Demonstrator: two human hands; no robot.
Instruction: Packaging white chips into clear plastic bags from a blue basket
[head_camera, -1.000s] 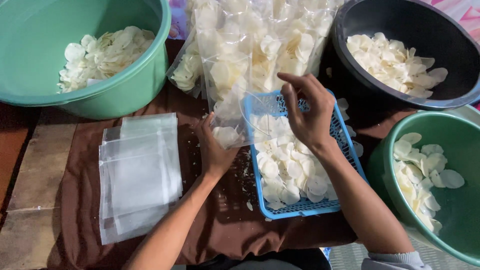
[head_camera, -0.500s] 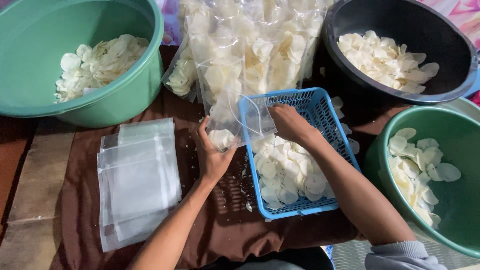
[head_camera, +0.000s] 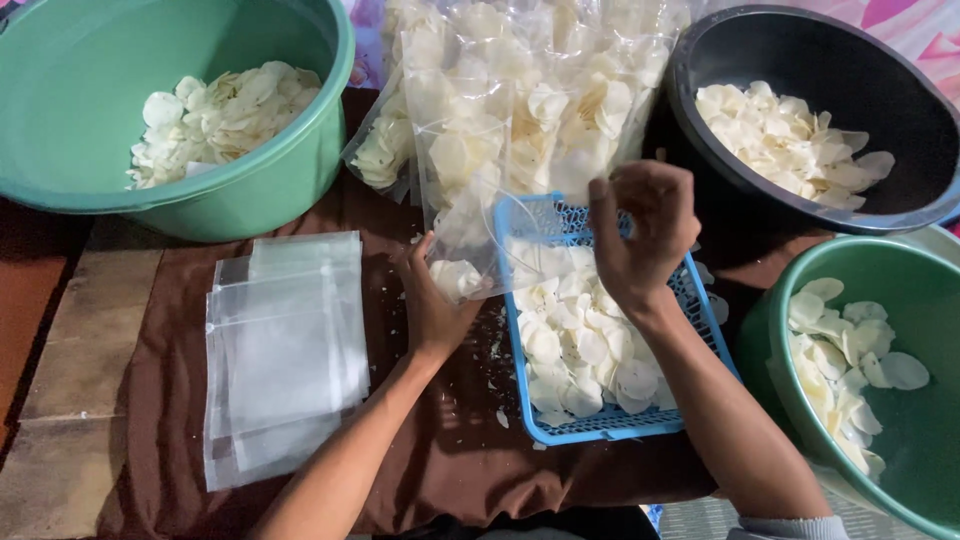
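Left hand (head_camera: 432, 305) gripped the bag (head_camera: 470, 235) beside the basket (head_camera: 600, 425); right hand (head_camera: 640, 235) pinched chips above it, and spillage seemed likely if the mouth sagged.

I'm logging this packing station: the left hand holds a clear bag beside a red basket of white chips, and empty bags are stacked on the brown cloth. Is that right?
Not quite: the head view shows the basket is blue, not red. The left hand does hold the clear bag beside it, the basket holds white chips, and the empty bags are stacked on the brown cloth.
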